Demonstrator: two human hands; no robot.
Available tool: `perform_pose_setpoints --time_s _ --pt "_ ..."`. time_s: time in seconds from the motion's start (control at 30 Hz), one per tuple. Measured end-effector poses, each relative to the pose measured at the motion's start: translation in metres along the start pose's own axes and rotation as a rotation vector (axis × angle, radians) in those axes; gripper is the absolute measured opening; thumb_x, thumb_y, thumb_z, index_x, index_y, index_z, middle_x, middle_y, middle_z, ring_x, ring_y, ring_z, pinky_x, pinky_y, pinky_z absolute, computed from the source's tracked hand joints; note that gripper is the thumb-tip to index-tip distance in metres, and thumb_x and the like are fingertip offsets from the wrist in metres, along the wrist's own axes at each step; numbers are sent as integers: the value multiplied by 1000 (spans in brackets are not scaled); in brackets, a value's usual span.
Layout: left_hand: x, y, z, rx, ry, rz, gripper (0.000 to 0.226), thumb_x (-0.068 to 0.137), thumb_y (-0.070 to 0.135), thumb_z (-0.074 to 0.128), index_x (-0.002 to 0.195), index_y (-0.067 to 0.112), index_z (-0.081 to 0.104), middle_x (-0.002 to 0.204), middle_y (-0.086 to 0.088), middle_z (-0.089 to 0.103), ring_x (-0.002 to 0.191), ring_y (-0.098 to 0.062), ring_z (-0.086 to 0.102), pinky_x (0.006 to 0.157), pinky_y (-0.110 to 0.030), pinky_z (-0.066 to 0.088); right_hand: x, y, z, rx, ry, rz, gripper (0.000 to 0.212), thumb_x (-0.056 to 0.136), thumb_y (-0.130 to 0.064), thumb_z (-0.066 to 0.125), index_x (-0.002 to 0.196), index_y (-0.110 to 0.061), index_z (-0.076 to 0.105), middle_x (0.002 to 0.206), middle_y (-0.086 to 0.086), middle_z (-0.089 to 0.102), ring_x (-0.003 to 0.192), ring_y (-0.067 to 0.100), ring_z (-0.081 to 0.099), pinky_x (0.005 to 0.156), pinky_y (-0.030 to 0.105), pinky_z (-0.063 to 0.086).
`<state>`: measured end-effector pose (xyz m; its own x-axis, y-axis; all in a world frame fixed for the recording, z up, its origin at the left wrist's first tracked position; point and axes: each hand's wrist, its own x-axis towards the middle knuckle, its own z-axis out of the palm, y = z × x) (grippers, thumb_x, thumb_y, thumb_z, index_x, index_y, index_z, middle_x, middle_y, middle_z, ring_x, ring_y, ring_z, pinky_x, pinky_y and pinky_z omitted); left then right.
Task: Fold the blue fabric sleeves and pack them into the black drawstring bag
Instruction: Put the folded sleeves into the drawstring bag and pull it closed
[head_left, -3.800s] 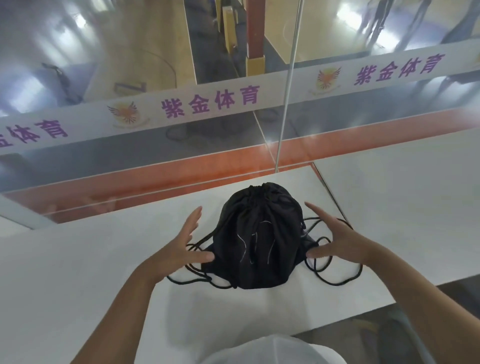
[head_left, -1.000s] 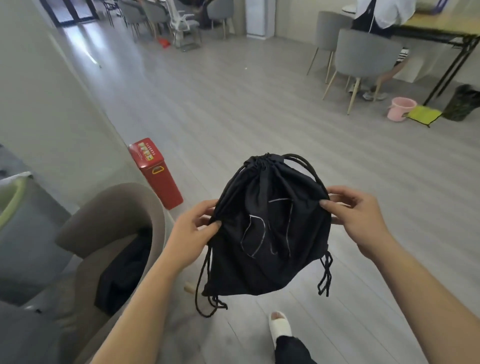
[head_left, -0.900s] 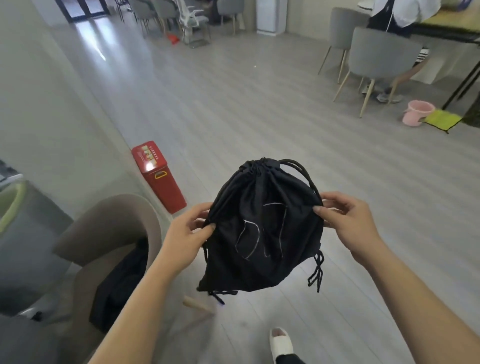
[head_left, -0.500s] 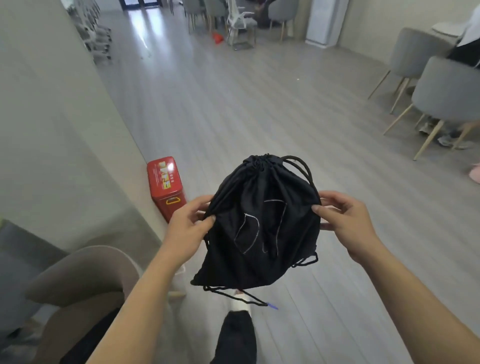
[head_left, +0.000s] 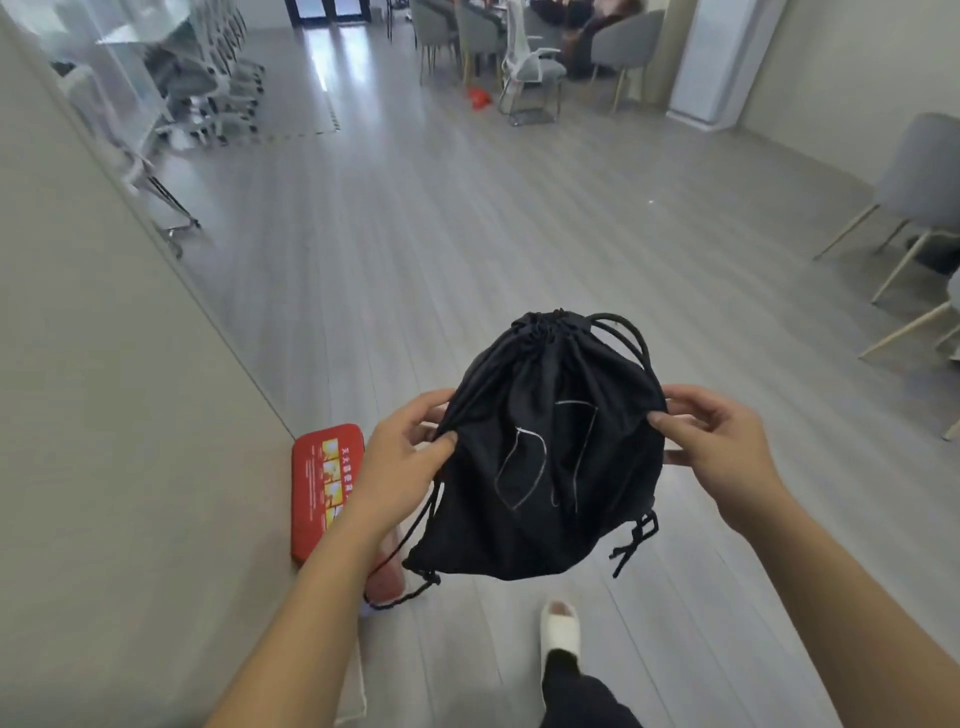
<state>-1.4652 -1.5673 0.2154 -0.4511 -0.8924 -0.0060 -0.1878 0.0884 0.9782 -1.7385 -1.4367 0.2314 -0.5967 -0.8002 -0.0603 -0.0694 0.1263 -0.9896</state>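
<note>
The black drawstring bag (head_left: 545, 457) hangs in the air in front of me, bulging, its mouth cinched shut at the top with cord loops sticking out to the right. My left hand (head_left: 402, 457) pinches the bag's left edge. My right hand (head_left: 711, 441) pinches its right edge. Knotted cord ends dangle at both lower corners. No blue fabric sleeves show; whatever is inside the bag is hidden.
A grey wood floor (head_left: 467, 249) stretches ahead. A red box (head_left: 322, 483) stands by the beige wall (head_left: 104, 415) at the left. Grey chairs (head_left: 919, 197) stand at the right and at the far end. My white slipper (head_left: 560, 631) is below the bag.
The bag went from lying on a white table to being held up in both hands. I have turned and moved forward along the floor; the red box is now closer, beside my left forearm.
</note>
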Motion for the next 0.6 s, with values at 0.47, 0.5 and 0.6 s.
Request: perform_pose_setpoints --time_s 0.47,0.5,0.6 --pt "331 -25 -113 94 421 -139 44 94 -1 60 119 35 66 104 12 72 87 -8 69 64 -22 59 427 -41 220 -60 -441 -37 26 90 3 66 95 -20 76 87 7 75 75 18 72 65 35 61" --pt "353 -29 -130 76 463 -146 45 94 -3 60 117 35 67 103 10 72 87 -11 69 63 -24 60 454 -47 246 -66 -474 -50 26 90 3 66 95 -21 76 86 6 75 74 17 72 64 35 60" --pt "422 -46 -181 43 552 -158 52 92 -7 59 109 41 69 98 7 72 84 -16 70 59 -24 56 531 -59 326 -87 -559 -83 29 90 1 66 92 -25 77 83 0 75 72 15 71 62 31 58"
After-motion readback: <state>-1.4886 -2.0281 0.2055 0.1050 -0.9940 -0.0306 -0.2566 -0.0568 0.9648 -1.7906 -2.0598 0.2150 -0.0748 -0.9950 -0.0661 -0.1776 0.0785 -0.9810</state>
